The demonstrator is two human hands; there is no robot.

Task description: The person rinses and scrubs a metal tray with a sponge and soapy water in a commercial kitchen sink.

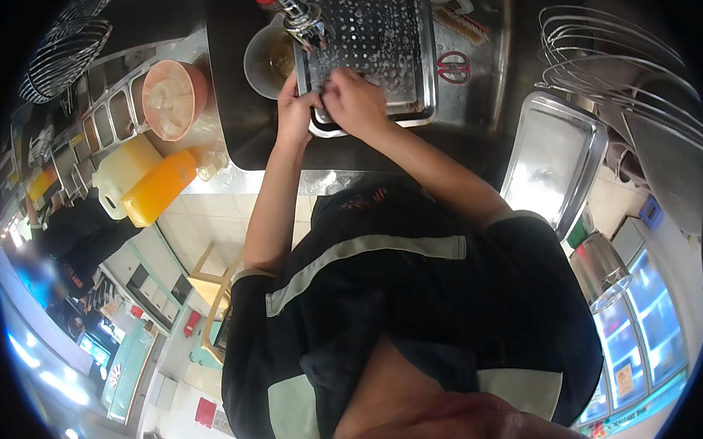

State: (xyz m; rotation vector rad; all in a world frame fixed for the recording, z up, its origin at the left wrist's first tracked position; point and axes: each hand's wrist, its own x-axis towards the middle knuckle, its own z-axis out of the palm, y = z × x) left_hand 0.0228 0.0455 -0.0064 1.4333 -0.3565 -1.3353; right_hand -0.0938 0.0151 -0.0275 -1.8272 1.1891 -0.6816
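Observation:
A perforated metal tray, wet and spotted with suds, lies over a shiny metal pan in the sink. My left hand grips the tray's near left edge, thumb on top. Fingers curled, my right hand presses at the tray's near left corner; whether it holds something small is hidden. Above the tray's left side hangs a metal spray faucet head. A white bowl with brownish liquid sits left of the tray. Red-handled scissors and a bristle brush are at its right.
Left of the sink stand a pink bucket, a pale plastic jug and an orange bottle. An empty metal tray leans at the right, below wire racks. Another person is at the far left.

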